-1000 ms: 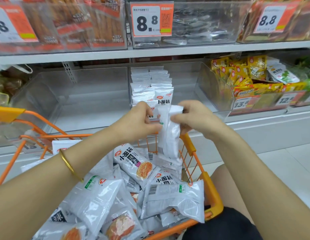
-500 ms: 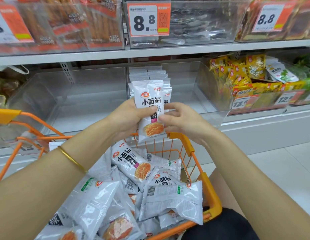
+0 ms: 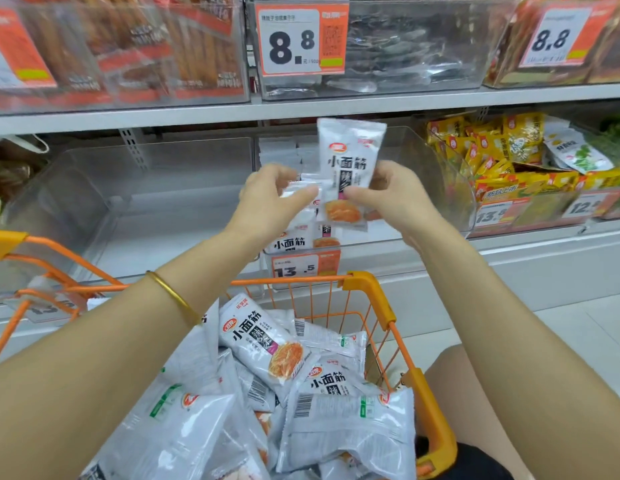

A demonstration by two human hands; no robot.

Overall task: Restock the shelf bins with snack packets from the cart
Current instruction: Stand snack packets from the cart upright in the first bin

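Note:
A white snack packet (image 3: 350, 161) with black lettering and an orange picture is held upright over the clear middle shelf bin (image 3: 436, 181). My right hand (image 3: 398, 199) pinches its right edge. My left hand (image 3: 267, 206) is just left of it, with thumb and fingers closed on the top of another white packet in the row of packets (image 3: 291, 242) standing at the bin's left side. Below my arms the orange cart (image 3: 367, 282) holds several of the same packets (image 3: 263, 344), lying loose.
A clear bin (image 3: 145, 209) left of the middle one holds nothing. To the right is a bin of yellow packets (image 3: 509, 157). The upper shelf (image 3: 336, 102) carries more bins with 8.8 price tags. A 13.5 price tag (image 3: 301, 268) hangs on the middle bin's front.
Both hands rose from above the cart up and forward to the middle bin. The packet was turned face-on and upright, and now sits in my right hand alone.

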